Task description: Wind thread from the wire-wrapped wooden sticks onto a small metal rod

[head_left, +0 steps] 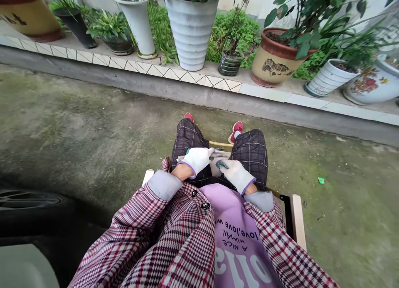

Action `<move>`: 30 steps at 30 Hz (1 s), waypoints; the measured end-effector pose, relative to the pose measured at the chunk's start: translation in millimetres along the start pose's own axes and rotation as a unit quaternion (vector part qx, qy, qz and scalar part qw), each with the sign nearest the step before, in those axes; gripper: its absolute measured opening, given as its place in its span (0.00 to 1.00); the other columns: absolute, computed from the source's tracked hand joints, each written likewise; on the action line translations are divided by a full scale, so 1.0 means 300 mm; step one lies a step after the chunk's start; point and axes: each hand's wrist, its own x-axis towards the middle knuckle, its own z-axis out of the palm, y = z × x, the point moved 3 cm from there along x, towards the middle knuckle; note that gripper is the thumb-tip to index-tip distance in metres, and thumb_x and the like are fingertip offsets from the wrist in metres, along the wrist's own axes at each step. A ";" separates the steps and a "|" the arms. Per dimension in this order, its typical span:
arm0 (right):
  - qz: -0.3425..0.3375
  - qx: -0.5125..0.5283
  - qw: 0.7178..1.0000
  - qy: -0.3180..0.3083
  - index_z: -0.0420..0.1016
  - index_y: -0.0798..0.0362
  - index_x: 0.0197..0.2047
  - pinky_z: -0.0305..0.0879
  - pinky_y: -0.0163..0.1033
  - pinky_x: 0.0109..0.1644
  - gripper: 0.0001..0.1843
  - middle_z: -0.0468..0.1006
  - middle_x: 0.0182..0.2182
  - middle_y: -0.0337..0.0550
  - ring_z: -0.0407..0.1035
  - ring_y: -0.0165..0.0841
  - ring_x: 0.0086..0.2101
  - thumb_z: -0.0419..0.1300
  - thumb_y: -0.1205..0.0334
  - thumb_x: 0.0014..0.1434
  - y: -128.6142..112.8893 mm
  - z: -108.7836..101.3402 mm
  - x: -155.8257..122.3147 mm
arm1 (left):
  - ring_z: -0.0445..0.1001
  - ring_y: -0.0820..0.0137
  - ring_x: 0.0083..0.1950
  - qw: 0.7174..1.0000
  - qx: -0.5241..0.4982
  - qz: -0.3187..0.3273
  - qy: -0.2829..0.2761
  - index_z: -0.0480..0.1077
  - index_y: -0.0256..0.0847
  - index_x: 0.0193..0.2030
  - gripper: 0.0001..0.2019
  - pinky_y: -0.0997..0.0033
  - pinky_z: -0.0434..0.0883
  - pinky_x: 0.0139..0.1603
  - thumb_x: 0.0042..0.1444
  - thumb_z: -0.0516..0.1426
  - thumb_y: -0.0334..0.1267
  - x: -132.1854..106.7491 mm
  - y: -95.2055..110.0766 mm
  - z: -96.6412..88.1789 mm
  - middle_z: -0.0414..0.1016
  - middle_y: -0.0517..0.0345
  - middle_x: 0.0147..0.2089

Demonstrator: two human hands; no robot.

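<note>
My left hand (198, 158), in a white work glove with a purple cuff, is closed around a thin greyish rod-like thing (221, 154). One end sticks out to the right of the fist and a pale end shows on its left; its exact kind is too small to tell. Just right of it, my right hand (238, 176) wears a matching glove with dark grey-green fingertips. Its fingers are curled together, and whatever they hold is hidden. A pale flat piece (215, 168) lies between the hands, over my lap. Both hands are between my knees.
I sit on a chair with a pale wooden armrest (298, 221). Ahead runs a low tiled ledge (149, 68) bearing potted plants, among them a white ribbed pot (191, 34). A green scrap (321, 180) lies on the ground at right. A dark wheel (31, 200) is at left.
</note>
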 end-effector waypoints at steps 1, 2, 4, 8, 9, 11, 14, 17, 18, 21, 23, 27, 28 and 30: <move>0.023 0.085 0.996 0.021 0.79 0.54 0.42 0.69 0.38 0.37 0.13 0.81 0.33 0.47 0.73 0.34 0.30 0.53 0.61 0.61 0.012 0.002 0.003 | 0.74 0.58 0.50 1.000 -0.025 0.003 0.009 0.74 0.39 0.44 0.10 0.62 0.68 0.51 0.56 0.61 0.38 0.006 0.006 -0.014 0.79 0.46 0.41; 0.042 0.172 0.983 0.040 0.78 0.54 0.45 0.68 0.37 0.33 0.15 0.80 0.31 0.45 0.70 0.32 0.27 0.53 0.59 0.61 0.024 0.003 0.004 | 0.74 0.59 0.49 0.999 -0.047 0.008 0.016 0.74 0.39 0.45 0.10 0.63 0.68 0.51 0.57 0.61 0.39 0.013 0.014 -0.029 0.78 0.47 0.42; 0.058 0.302 0.949 0.072 0.76 0.55 0.48 0.65 0.35 0.26 0.18 0.77 0.27 0.40 0.66 0.29 0.22 0.54 0.54 0.61 0.037 0.003 0.002 | 0.74 0.63 0.49 0.997 -0.074 0.018 0.021 0.73 0.37 0.48 0.12 0.62 0.70 0.52 0.60 0.60 0.40 0.027 0.037 -0.055 0.77 0.49 0.45; 0.034 0.284 0.954 0.087 0.76 0.55 0.45 0.62 0.35 0.26 0.17 0.77 0.27 0.39 0.65 0.28 0.21 0.54 0.54 0.60 0.014 -0.005 -0.014 | 0.74 0.62 0.52 0.997 -0.078 0.019 0.020 0.69 0.36 0.55 0.18 0.55 0.74 0.52 0.63 0.57 0.44 0.028 0.070 -0.070 0.72 0.49 0.55; 0.016 0.232 0.969 0.079 0.77 0.54 0.43 0.64 0.36 0.28 0.15 0.78 0.27 0.41 0.67 0.30 0.23 0.53 0.56 0.61 -0.002 -0.009 -0.020 | 0.74 0.61 0.53 0.997 -0.078 0.018 0.019 0.70 0.36 0.55 0.18 0.55 0.74 0.53 0.63 0.58 0.44 0.017 0.071 -0.068 0.73 0.49 0.54; -0.041 0.105 0.992 0.062 0.79 0.53 0.41 0.67 0.39 0.36 0.14 0.80 0.30 0.44 0.72 0.34 0.29 0.52 0.60 0.61 -0.039 -0.026 -0.033 | 0.74 0.61 0.54 0.997 -0.080 0.015 0.018 0.73 0.39 0.51 0.14 0.59 0.72 0.55 0.61 0.59 0.42 -0.023 0.060 -0.064 0.76 0.49 0.51; -0.115 -0.038 0.990 0.067 0.80 0.52 0.39 0.67 0.43 0.45 0.14 0.82 0.36 0.49 0.74 0.39 0.37 0.53 0.60 0.62 -0.069 -0.082 -0.043 | 0.74 0.62 0.55 0.996 -0.089 0.007 0.019 0.74 0.42 0.46 0.09 0.64 0.70 0.56 0.60 0.59 0.39 -0.113 0.008 -0.063 0.78 0.47 0.47; -0.112 -0.051 0.988 0.088 0.80 0.52 0.39 0.66 0.42 0.46 0.14 0.82 0.38 0.49 0.74 0.39 0.38 0.53 0.58 0.62 -0.033 -0.146 -0.028 | 0.75 0.59 0.55 0.992 -0.126 -0.008 -0.001 0.73 0.37 0.46 0.12 0.57 0.71 0.53 0.61 0.56 0.42 -0.182 -0.053 -0.061 0.79 0.46 0.45; -0.094 -0.028 0.991 0.092 0.80 0.52 0.38 0.67 0.42 0.45 0.13 0.82 0.37 0.48 0.74 0.38 0.37 0.54 0.58 0.61 -0.007 -0.159 -0.018 | 0.75 0.59 0.55 0.990 -0.139 -0.015 -0.010 0.74 0.40 0.45 0.11 0.57 0.71 0.53 0.61 0.56 0.42 -0.191 -0.067 -0.059 0.80 0.47 0.44; -0.031 0.119 0.990 0.063 0.79 0.54 0.35 0.67 0.39 0.39 0.12 0.81 0.33 0.46 0.72 0.35 0.32 0.57 0.57 0.56 0.078 -0.144 0.015 | 0.76 0.59 0.55 0.984 -0.172 -0.014 -0.037 0.74 0.45 0.42 0.07 0.58 0.71 0.54 0.60 0.58 0.41 -0.183 -0.077 -0.058 0.82 0.51 0.43; 0.003 0.211 0.977 0.042 0.79 0.56 0.34 0.65 0.38 0.32 0.14 0.79 0.28 0.44 0.69 0.33 0.27 0.59 0.54 0.54 0.113 -0.099 0.030 | 0.75 0.58 0.55 0.982 -0.185 -0.003 -0.046 0.74 0.45 0.44 0.09 0.57 0.71 0.55 0.59 0.57 0.42 -0.171 -0.069 -0.064 0.82 0.53 0.44; 0.009 0.221 0.973 0.060 0.79 0.56 0.36 0.64 0.39 0.29 0.19 0.76 0.23 0.42 0.66 0.33 0.23 0.56 0.50 0.57 0.092 -0.018 0.031 | 0.73 0.56 0.58 0.985 -0.168 0.006 -0.031 0.73 0.42 0.50 0.14 0.54 0.69 0.58 0.59 0.57 0.42 -0.166 -0.058 -0.078 0.81 0.50 0.48; -0.014 0.184 0.981 0.062 0.79 0.55 0.38 0.67 0.40 0.33 0.18 0.79 0.27 0.45 0.70 0.35 0.26 0.55 0.51 0.59 0.069 -0.009 0.027 | 0.73 0.56 0.58 0.988 -0.152 0.007 -0.024 0.73 0.41 0.51 0.15 0.54 0.69 0.58 0.59 0.57 0.42 -0.163 -0.054 -0.075 0.80 0.49 0.49; -0.062 0.077 0.993 0.062 0.80 0.54 0.41 0.69 0.44 0.44 0.16 0.82 0.37 0.49 0.74 0.39 0.36 0.53 0.56 0.61 0.024 -0.010 0.018 | 0.73 0.55 0.59 0.994 -0.109 0.005 -0.010 0.73 0.42 0.51 0.15 0.55 0.69 0.58 0.58 0.58 0.41 -0.146 -0.044 -0.059 0.80 0.46 0.50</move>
